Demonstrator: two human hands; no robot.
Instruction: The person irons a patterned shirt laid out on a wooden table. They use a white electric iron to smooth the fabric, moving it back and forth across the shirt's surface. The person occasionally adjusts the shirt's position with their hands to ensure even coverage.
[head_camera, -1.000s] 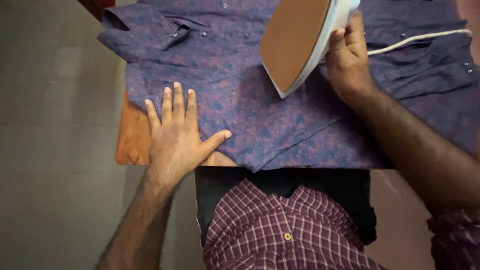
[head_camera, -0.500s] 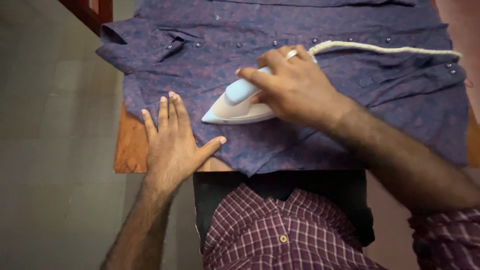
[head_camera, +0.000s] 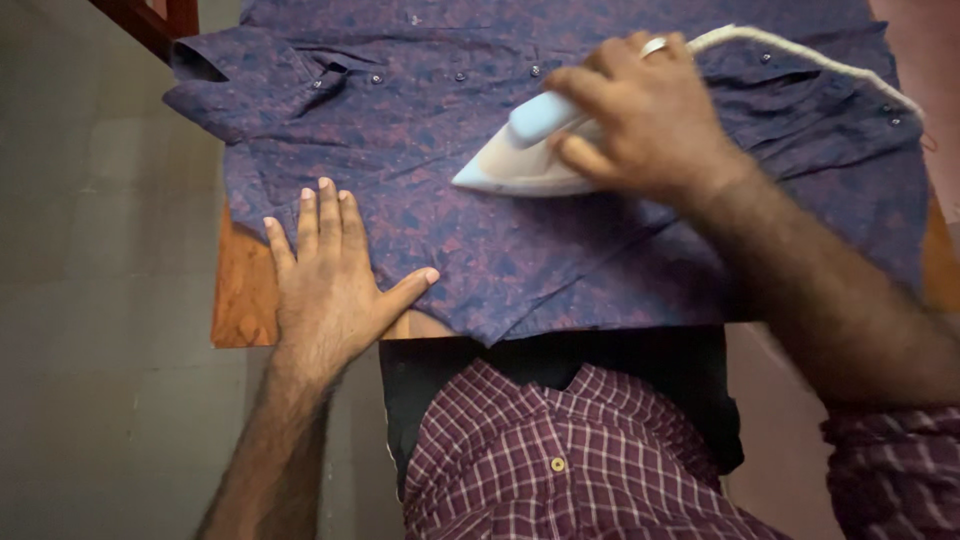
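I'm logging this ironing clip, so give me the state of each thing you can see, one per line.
Shirt: spread flat on the table, buttoned, collar to the left.
Iron: soleplate down on the shirt, tip pointing left.
Cord: trails from the iron across the shirt.
Left hand: flat, fingers spread, pressing the shirt's edge.
Right hand: closed on the iron's handle.
Table: mostly covered, one corner bare.

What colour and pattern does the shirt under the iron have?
The shirt is dark purple with a reddish, mottled print, seen best in the head view.
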